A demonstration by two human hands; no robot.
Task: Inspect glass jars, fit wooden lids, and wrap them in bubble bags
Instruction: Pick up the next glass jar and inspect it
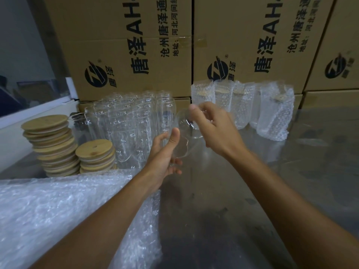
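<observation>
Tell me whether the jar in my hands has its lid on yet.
No lid yet. The glass jar, tipped sideways between the left hand and right hand, is clear throughout, with no wood on it.

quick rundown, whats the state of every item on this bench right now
glass jar: held in the air by both hands, tilted, no lid
left hand: grips the jar's lower end
right hand: grips the jar's upper end
bare jars: grouped upright, unlidded, unwrapped
wooden lids: two loose stacks
wrapped jars: upright in bubble bags, lidded
bubble bags: flat pile, unused
</observation>
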